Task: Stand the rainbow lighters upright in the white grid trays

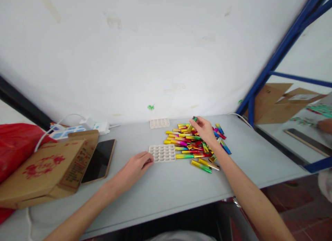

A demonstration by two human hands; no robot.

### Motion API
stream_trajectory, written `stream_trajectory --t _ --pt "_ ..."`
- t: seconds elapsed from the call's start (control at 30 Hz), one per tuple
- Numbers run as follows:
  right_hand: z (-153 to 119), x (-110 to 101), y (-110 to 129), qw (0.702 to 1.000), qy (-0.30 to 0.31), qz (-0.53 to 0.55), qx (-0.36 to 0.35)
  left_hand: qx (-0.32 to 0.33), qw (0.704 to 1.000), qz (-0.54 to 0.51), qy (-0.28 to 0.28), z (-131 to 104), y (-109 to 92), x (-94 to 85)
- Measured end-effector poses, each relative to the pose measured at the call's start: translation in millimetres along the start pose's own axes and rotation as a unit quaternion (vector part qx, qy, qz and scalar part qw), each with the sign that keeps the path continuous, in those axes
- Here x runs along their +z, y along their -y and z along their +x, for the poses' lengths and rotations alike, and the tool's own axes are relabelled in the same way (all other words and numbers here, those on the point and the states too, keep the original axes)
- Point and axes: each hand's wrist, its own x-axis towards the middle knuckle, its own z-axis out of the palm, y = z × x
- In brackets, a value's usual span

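Note:
Shiny tubes in yellow, green, red, pink and blue lie in a loose pile on the grey table. Above the pile's back part, my right hand pinches one yellow-green tube, held tilted. My left hand rests at the left edge of a white tray with rows of round hollows, its fingers pressed together at the tray's corner. That tray stands just left of the pile. A second white tray lies farther back, near the wall.
At the left are a cardboard box, a phone, a red bag and a power strip. Blue metal frame bars rise on the right. Beyond them are an open carton and another person's hand.

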Motion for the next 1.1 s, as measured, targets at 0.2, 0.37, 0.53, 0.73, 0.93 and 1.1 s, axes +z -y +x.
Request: stream_trajectory --t 0.2,0.37,0.53,0.73,0.93,1.1 --pt "4.0 -1.4 -0.2 0.999 -0.020 0.030 0.004 0.022 1.000 -0.016 0.014 15.8 -5.9 10.9" --pt "1.1 1.0 15.6 0.987 0.033 0.147 0.054 0.027 0.999 -0.018 -0.018 24.0 6.4 11.2" --pt "-6.3 19.8 38.1 0.948 0.116 0.274 0.116 0.035 0.999 0.023 -0.022 34.7 22.0 6.1" --pt "-10.0 56.4 54.1 0.961 0.137 0.199 0.131 0.038 0.997 0.010 -0.060 34.0 22.7 14.9" --pt "-33.3 82.0 63.5 0.989 0.101 0.079 0.077 0.032 0.998 0.002 -0.055 24.6 16.7 18.0" --pt "-55.1 84.9 71.6 0.991 0.112 0.055 0.055 0.033 0.998 0.014 -0.049 20.4 19.9 11.8"
